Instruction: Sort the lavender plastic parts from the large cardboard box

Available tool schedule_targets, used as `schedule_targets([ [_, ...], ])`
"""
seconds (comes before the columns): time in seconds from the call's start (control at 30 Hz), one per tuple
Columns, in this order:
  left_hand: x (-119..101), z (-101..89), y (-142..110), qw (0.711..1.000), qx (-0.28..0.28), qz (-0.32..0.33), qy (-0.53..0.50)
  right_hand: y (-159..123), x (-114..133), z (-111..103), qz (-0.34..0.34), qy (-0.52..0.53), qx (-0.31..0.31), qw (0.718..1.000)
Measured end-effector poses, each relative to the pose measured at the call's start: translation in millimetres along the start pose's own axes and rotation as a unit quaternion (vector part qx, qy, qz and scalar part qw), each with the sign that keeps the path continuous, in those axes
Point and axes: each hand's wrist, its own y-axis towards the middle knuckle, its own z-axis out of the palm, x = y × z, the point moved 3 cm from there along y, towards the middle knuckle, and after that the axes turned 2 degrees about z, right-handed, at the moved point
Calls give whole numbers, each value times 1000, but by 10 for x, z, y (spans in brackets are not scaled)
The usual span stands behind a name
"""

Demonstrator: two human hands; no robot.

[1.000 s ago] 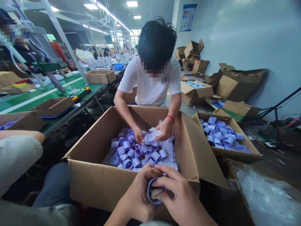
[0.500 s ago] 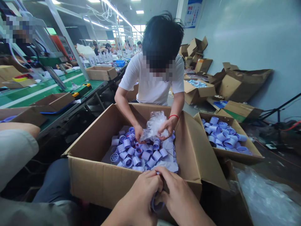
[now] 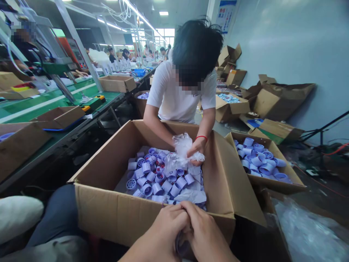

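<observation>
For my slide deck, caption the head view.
Left hand and right hand cup a purple cylinder near an open carton.

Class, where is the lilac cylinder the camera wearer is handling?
At the bottom of the head view, slightly right of centre: the lilac cylinder, mostly hidden, is between the wearer's left hand and right hand, in front of the large carton.

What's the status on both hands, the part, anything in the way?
Left hand and right hand gripping one purple cylinder, mostly hidden. Open carton directly ahead. Co-worker's hands inside it, holding clear plastic.
</observation>
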Motion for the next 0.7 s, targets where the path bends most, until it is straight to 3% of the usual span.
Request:
schedule_targets([
  [0.1, 171, 80, -43, 996, -64, 62, -1, 12, 13, 7, 14, 45, 29, 998],
  [0.17, 273, 107, -71, 990, -108, 88, 23, 19, 34, 2, 9, 93, 15, 995],
  [0.27, 387, 140, -89, 986, -121, 99, 64, 44, 39, -53, 13, 165, -7, 986],
  [0.33, 416, 178, -79, 985, -105, 117, 65, 66, -2, -109, 38, 232, 20, 972],
  [0.4, 396, 228, -44, 987, -81, 128, 48, 74, -72, -152, 62, 324, 84, 940],
  [0.5, 272, 280, 65, 998, -24, 59, 12, 45, -221, -184, 78, 433, 149, 886],
  [0.6, 53, 184, 202, 997, 36, -55, -40, -47, -406, -215, 95, 487, 139, 857],
  [0.7, -74, -142, 335, 990, 102, -84, -47, -203, -667, -384, 141, 535, 61, 831],
])
